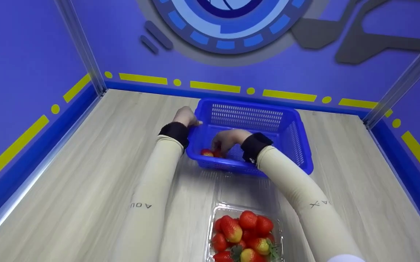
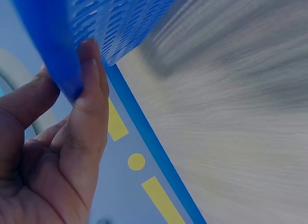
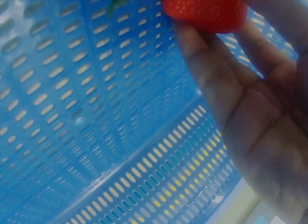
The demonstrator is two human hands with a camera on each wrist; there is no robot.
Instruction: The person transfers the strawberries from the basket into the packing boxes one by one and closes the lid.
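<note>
My left hand [image 1: 186, 116] grips the left rim of a blue perforated plastic basket [image 1: 306, 145]. In the left wrist view, thumb and fingers pinch the basket's edge from both sides. Down inside the basket, at its near left corner, my right hand [image 1: 227, 139] holds a red strawberry [image 3: 207, 11] between fingers and thumb. Beside it another strawberry [image 1: 206, 152] lies in that corner. Part of the held fruit is hidden by the fingers in the head view.
A clear plastic box [image 1: 212, 214] filled with several strawberries [image 1: 231, 228] stands in front of the basket, between my forearms. Its transparent lid lies folded back toward the basket. Blue walls [image 1: 217, 69] enclose the wooden tabletop [image 1: 97, 156] behind and at both sides.
</note>
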